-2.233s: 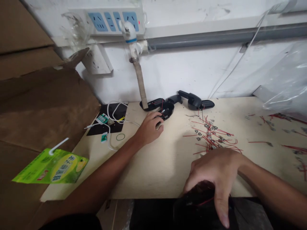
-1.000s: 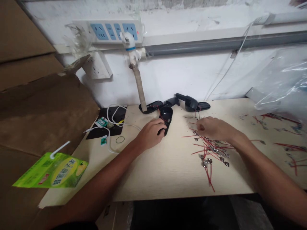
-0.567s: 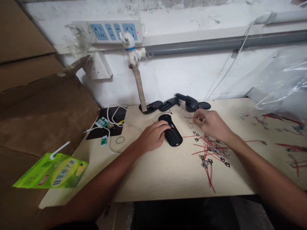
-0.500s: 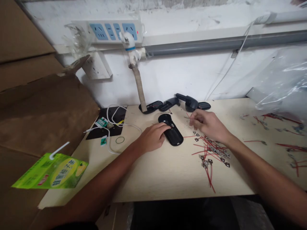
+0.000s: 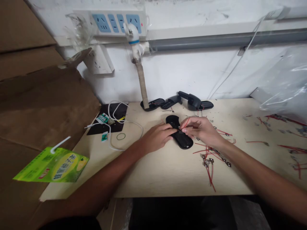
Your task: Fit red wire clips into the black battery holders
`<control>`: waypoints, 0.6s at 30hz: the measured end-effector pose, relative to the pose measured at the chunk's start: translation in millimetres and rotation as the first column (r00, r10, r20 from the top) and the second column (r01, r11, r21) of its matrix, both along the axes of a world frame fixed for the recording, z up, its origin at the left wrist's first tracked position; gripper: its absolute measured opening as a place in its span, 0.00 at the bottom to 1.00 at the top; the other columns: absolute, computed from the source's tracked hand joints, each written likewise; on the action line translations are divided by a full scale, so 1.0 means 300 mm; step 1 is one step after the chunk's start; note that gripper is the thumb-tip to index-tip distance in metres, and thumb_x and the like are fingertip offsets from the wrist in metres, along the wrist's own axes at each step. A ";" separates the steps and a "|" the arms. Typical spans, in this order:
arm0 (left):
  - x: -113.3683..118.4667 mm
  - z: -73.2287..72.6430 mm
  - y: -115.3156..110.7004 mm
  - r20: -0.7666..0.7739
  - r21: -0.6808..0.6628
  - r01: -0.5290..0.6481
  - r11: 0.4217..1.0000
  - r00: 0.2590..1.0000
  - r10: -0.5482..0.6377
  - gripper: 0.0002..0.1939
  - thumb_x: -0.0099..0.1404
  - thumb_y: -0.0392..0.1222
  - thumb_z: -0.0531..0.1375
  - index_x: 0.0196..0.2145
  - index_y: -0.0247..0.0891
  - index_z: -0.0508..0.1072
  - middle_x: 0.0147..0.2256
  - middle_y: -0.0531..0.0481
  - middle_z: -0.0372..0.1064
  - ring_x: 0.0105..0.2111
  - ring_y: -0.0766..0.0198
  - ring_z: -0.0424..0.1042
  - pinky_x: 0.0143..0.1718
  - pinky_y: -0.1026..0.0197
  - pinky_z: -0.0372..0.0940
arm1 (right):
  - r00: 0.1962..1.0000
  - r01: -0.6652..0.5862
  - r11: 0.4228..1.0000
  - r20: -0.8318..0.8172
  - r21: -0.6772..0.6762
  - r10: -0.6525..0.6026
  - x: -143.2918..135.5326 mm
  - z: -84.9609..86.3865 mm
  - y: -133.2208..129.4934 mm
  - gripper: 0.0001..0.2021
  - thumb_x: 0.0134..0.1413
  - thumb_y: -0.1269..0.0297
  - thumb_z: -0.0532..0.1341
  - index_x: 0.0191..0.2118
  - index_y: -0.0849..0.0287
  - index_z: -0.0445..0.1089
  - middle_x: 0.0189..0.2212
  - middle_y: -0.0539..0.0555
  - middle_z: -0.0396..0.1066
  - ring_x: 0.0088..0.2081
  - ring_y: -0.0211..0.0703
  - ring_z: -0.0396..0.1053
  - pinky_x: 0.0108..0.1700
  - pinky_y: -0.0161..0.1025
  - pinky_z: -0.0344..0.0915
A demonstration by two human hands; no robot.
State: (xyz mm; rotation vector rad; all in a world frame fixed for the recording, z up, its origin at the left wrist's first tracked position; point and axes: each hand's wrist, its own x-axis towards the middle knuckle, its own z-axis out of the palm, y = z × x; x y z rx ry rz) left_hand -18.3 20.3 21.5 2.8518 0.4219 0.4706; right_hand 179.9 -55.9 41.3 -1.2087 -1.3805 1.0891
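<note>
A black plastic shell [image 5: 183, 141], long with rounded ends, lies tilted on the table in front of me. My left hand [image 5: 157, 136] grips its left edge, fingers reaching over to the narrow middle. Over that same middle part, the fingertips of my right hand [image 5: 200, 128] pinch a thin red wire [image 5: 186, 122]. The wire's lower end is hidden between the fingers and the shell. Close to my right wrist lies a loose pile of red wires with small metal contacts [image 5: 208, 160], partly covered by the hand and forearm.
More black shell parts [image 5: 194, 102] stand along the wall. On the left are a white cable [image 5: 129, 120], a black sheet [image 5: 94, 130], small green boards and a green drink pouch [image 5: 51, 166]. Further red wires [image 5: 291, 147] lie at right, beside clear plastic [image 5: 285, 80]. A ribbed hose [image 5: 142, 83] hangs down.
My right hand has moved left and down from beside the shell to its middle, bringing the red wire. The shell, with my left hand on it, has shifted slightly right in view.
</note>
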 end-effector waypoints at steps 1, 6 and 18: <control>0.000 0.000 -0.001 0.003 -0.010 -0.002 1.000 1.000 0.002 0.11 0.67 0.35 0.54 0.47 0.38 0.69 0.43 0.46 0.69 0.43 0.59 0.68 0.45 0.56 0.66 | 1.000 -0.002 1.000 0.002 -0.002 0.002 -0.001 -0.006 0.003 0.07 0.44 0.64 0.67 0.26 0.61 0.70 0.23 0.50 0.66 0.21 0.31 0.60 0.21 0.32 0.58; 0.001 0.004 -0.007 0.044 -0.073 -0.025 0.997 0.999 0.028 0.06 0.65 0.35 0.56 0.41 0.37 0.67 0.40 0.48 0.69 0.40 0.61 0.68 0.43 0.58 0.66 | 1.000 0.007 1.000 -0.004 -0.019 -0.007 -0.005 -0.031 0.013 0.08 0.44 0.63 0.67 0.27 0.61 0.70 0.19 0.48 0.63 0.20 0.32 0.60 0.19 0.32 0.59; 0.011 -0.031 -0.004 0.128 -0.075 0.036 0.997 0.991 -0.026 0.05 0.67 0.35 0.54 0.40 0.35 0.68 0.46 0.44 0.66 0.46 0.59 0.67 0.50 0.54 0.65 | 0.997 0.072 0.997 -0.029 0.012 -0.071 -0.014 -0.045 0.019 0.08 0.42 0.63 0.67 0.28 0.62 0.70 0.19 0.48 0.64 0.19 0.30 0.58 0.15 0.29 0.54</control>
